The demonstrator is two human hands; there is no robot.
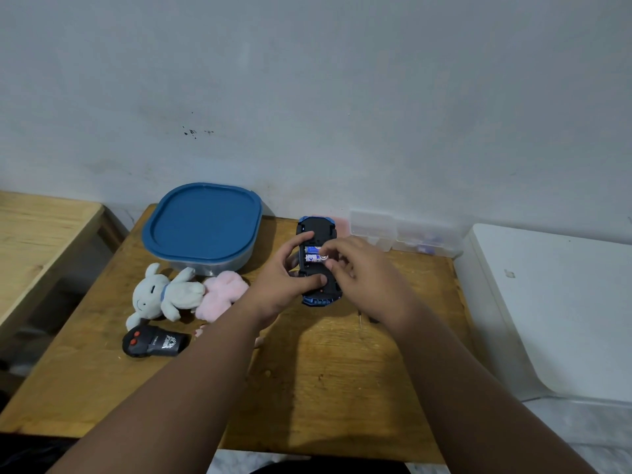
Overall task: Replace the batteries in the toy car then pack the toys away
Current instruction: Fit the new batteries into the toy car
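Near the desk's (325, 371) left edge sit the black remote (154, 343), white plush (164, 295) and pink plush (225, 292), with the blue-lidded box (203, 224) in the far-left corner. Toward the far edge, the left hand (284, 285) grips the upturned toy car (316, 230). The right hand's (359, 271) curled fingertips pinch a battery (312, 257) in its open bay. A clear organiser (407, 234) sits in the far-right corner.

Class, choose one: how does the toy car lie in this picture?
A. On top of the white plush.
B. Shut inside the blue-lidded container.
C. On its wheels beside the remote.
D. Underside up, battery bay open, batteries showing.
D: the toy car shows its black underside, with batteries in the open bay, held by the left hand.
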